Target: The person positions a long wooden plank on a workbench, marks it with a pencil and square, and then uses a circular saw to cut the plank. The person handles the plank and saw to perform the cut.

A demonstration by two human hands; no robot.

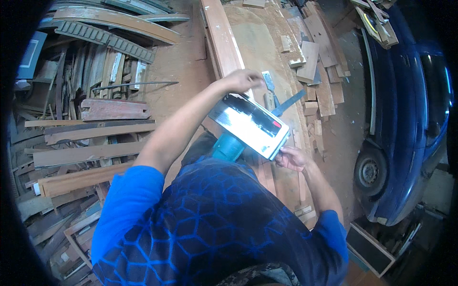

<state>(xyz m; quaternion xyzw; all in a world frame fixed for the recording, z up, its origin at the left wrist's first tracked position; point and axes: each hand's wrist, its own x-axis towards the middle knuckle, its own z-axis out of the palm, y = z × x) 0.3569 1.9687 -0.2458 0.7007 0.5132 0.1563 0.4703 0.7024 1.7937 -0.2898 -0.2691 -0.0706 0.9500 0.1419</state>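
Observation:
Against my lap rests a power tool [228,147] with a teal round housing, its broad shiny metal plate [253,125] turned up and a red spot near one end. Glare hides detail, so its exact kind is unclear. At the plate's near right corner, my right hand [292,158] is closed on the edge. My left hand [243,81] hovers by the far left end, its fingers smeared by motion. Just beyond the plate lie a try square [290,102] with a dark blue blade and a chisel [268,82].
A long timber beam [223,40] runs away from me along the dusty workbench [260,35]. Offcut boards [317,57] lie along its right side. Stacked planks [95,152] fill the left. A blue car [405,119] stands at the right.

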